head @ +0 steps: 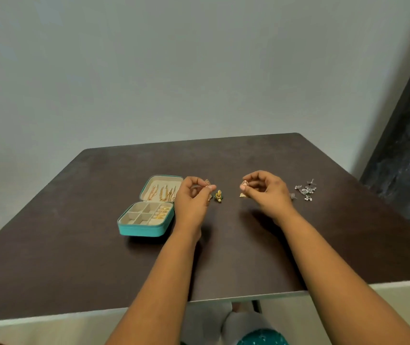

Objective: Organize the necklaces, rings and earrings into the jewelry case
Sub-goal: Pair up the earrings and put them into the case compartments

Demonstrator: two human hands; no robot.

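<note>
Two hands hover over a dark brown table (224, 245), each with fingers curled round a small gold filigree earring. The left hand (192, 195) pinches its leaf-shaped earring (208, 183) between thumb and forefinger, just right of the case. The right hand (267, 192) pinches a matching earring (245, 184) at its fingertips. Between the hands, on the table, lies a gold and green earring (218, 196) with a pale bead at its tip. A cluster of silver earrings (305, 190) lies well to the right, beyond the right hand. The case (140, 230) is teal with rounded corners and a pale cream lining, and lies open at the left; gold chains (164, 194) hang in its lid, and gold pieces, likely rings (162, 212), sit in the right-hand slots of the divided base. The table's top is matt and smooth, its edge pale. Behind it stands a plain grey-green wall (174, 70).
</note>
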